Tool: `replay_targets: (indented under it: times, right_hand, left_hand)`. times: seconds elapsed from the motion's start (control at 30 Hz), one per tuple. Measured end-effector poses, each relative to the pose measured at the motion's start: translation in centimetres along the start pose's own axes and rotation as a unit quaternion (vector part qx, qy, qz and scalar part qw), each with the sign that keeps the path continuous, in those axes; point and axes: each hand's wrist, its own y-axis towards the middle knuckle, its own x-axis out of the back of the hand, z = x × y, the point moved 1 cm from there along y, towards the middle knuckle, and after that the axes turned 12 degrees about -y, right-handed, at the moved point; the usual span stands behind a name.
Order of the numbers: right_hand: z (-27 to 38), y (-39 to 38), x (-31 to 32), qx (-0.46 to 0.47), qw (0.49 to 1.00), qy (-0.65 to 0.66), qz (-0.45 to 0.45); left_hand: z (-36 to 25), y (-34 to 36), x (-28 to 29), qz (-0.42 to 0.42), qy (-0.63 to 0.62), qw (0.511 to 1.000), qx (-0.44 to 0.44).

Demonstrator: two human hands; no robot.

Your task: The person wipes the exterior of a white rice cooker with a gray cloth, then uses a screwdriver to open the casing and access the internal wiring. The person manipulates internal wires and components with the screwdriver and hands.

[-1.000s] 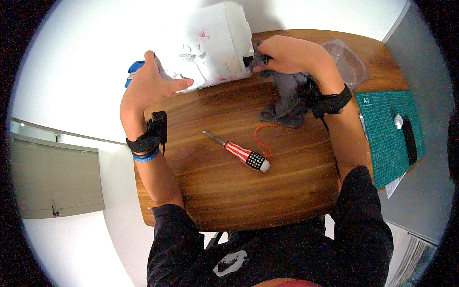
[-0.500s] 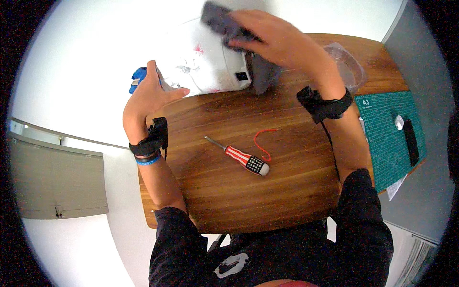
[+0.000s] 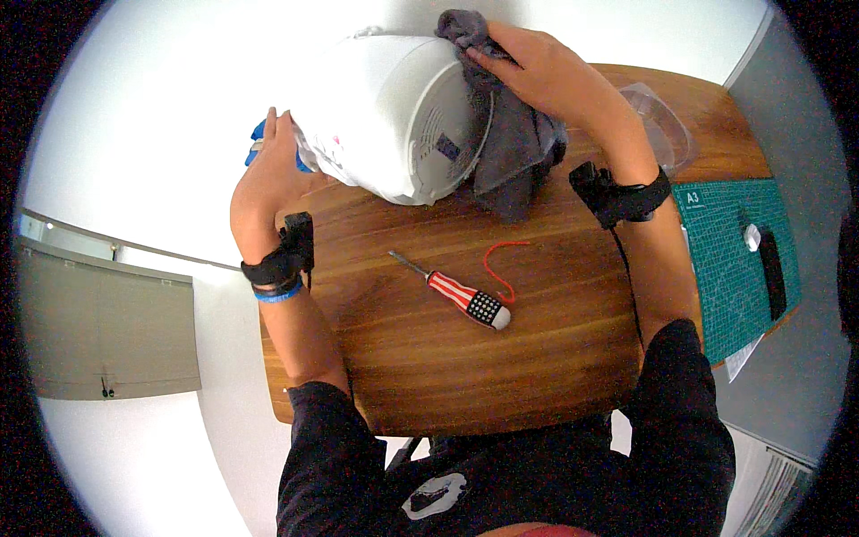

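Observation:
A white appliance point(image 3: 362, 107) with a round, vented end point(image 3: 429, 125) turned to the right is at the table's back. My left hand point(image 3: 268, 170) grips its left side, beside something blue; the fingertips are partly hidden. My right hand point(image 3: 546, 76) holds a bunched dark grey cloth point(image 3: 465, 31) at the appliance's upper right edge, with more grey cloth point(image 3: 514, 166) hanging beside the vented end. A screwdriver point(image 3: 465, 297) with a red-and-white striped, black-and-white patterned handle lies below, near a thin red cord point(image 3: 501, 277). Black strapped devices are on both my wrists.
The wooden table point(image 3: 483, 385) has a clear plastic container point(image 3: 667, 134) at back right and a green cutting mat point(image 3: 734, 286) on the right, bearing a black strip point(image 3: 774, 277) and a small white object point(image 3: 752, 238). A beige cabinet point(image 3: 107, 331) is at left.
The appliance has turned, showing its round vented end. My right hand has lifted the grey cloth up onto its upper edge. My left hand stays at the left side.

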Motion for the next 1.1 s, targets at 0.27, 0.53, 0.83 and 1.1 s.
replay_targets:
  times: [0.27, 0.53, 0.83, 1.1]
  right_hand:
    - [-1.2, -0.2, -1.3, -0.028, 0.998, 0.038, 0.035]
    - [-1.4, 0.6, -0.2, -0.120, 0.965, 0.011, 0.234]
    - [2.6, 0.1, 0.4, 0.121, 0.985, -0.075, -0.093]
    - [7.1, 0.2, -0.2, 0.273, 0.953, -0.002, -0.134]
  left_hand:
    - [-6.2, -3.2, 2.0, 0.009, -0.134, 0.964, -0.231]
    - [-8.1, -2.9, 1.2, -0.011, -0.123, 0.956, -0.265]
    - [-8.2, -2.8, 1.7, -0.027, -0.125, 0.937, -0.325]
    - [-7.3, -1.6, 0.9, -0.083, -0.110, 0.936, -0.325]
